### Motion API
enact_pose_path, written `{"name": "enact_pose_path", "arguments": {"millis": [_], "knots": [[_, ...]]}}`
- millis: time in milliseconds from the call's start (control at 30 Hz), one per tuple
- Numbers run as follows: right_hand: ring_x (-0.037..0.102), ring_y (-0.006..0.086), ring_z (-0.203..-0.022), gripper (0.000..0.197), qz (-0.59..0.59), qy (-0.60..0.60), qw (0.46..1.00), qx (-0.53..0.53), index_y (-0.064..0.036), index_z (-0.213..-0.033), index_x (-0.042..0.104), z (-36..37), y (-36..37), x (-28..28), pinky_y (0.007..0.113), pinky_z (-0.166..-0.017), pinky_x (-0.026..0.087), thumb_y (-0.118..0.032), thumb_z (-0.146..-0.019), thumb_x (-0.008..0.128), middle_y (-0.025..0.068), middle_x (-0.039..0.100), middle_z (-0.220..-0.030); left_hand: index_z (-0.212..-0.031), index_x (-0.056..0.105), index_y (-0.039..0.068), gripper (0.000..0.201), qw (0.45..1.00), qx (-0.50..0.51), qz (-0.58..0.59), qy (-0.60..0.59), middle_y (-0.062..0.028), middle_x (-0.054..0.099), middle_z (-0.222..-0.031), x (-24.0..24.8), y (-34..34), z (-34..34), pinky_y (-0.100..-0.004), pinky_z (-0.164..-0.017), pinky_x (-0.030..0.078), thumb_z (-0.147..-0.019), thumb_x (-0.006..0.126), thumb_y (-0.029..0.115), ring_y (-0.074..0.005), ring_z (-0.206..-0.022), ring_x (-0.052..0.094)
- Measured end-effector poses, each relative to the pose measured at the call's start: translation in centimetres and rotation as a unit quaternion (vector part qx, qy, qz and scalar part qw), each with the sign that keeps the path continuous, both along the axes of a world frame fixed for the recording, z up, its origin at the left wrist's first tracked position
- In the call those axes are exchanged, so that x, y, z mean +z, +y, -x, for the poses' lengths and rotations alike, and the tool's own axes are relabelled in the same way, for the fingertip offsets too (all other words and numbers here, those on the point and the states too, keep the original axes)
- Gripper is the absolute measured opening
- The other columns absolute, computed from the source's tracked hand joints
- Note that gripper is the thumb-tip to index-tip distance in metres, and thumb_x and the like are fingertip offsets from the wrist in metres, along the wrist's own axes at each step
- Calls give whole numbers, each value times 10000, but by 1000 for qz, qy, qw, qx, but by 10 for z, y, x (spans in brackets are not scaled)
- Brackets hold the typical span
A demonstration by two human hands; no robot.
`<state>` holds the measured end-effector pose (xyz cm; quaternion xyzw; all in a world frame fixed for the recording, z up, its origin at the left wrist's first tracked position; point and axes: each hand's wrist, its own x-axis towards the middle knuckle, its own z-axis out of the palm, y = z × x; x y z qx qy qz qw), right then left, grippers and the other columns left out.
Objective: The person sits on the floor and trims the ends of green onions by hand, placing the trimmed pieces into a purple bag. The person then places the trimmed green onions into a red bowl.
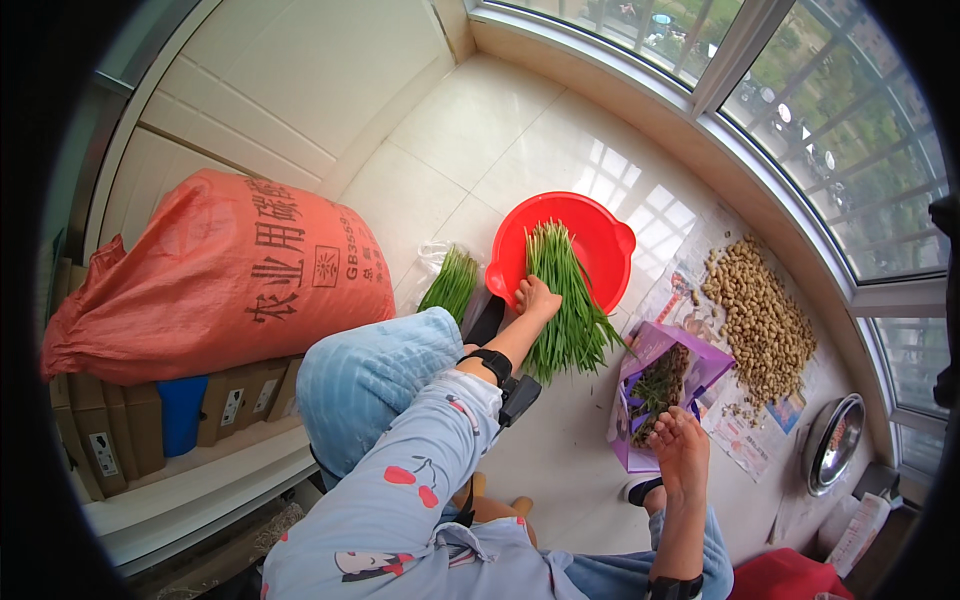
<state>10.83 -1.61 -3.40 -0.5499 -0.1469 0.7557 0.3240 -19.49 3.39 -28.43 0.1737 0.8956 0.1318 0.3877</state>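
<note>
A big bundle of green garlic chives (562, 290) lies across a red plastic basin (612, 236), its leafy ends hanging over the near rim. My left hand (538, 297) is at the bundle's left side, its fingers curled closed against the chives; the fingertips are partly hidden. Over the near edge of a purple bag (708, 365) is my right hand (681, 447), palm up with loosely bent fingers and nothing visible in it. Inside the bag is a heap of withered green and brown plant scraps (660, 392). A smaller bunch of chives (452, 283) lies on clear plastic left of the basin.
Peanuts in shells (760, 320) are spread on newspaper (735, 440) beside the window. Metal bowls (836, 445) stand at the right. A large orange woven sack (230, 270) rests on cardboard boxes (225, 405) at the left. My knees flank the floor space below the basin.
</note>
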Motion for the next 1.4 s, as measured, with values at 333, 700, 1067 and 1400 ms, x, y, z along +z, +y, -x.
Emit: {"name": "enact_pose_path", "arguments": {"millis": [333,700,1067,1400], "knots": [[592,153,-770,183,-22,9,998,54,-8,-1023,538,11,-7,1,286,-672,504,-99,-865,525,84,613,-870,-1192,415,-48,508,989,34,-136,-49,-254,457,-1229,59,-13,10,-432,-980,366,-709,520,71,-393,-1163,445],[608,136,-790,195,-200,106,974,13,-3,-1047,547,-29,-13,77,281,-696,529,-94,-876,528,76,625,-896,-1300,291,-111,705,931,78,-344,-89,-285,397,-1300,232,-6,37,-371,-984,369,-699,627,42,-318,-1231,399],[548,114,-686,151,-93,-40,985,-139,0,-979,539,-104,-4,75,254,-632,476,-90,-858,529,63,581,-827,-1400,110,37,1133,997,32,38,51,-229,309,-1376,28,13,-6,-481,-974,340,-592,782,460,-400,-1183,409],[544,122,-659,160,-23,-90,996,9,24,-944,534,-64,20,64,271,-629,488,-99,-842,522,118,594,-845,-1413,46,96,1173,973,50,164,152,-165,377,-1243,-37,80,-44,-451,-832,421,-571,830,327,-330,-1063,493]]}}
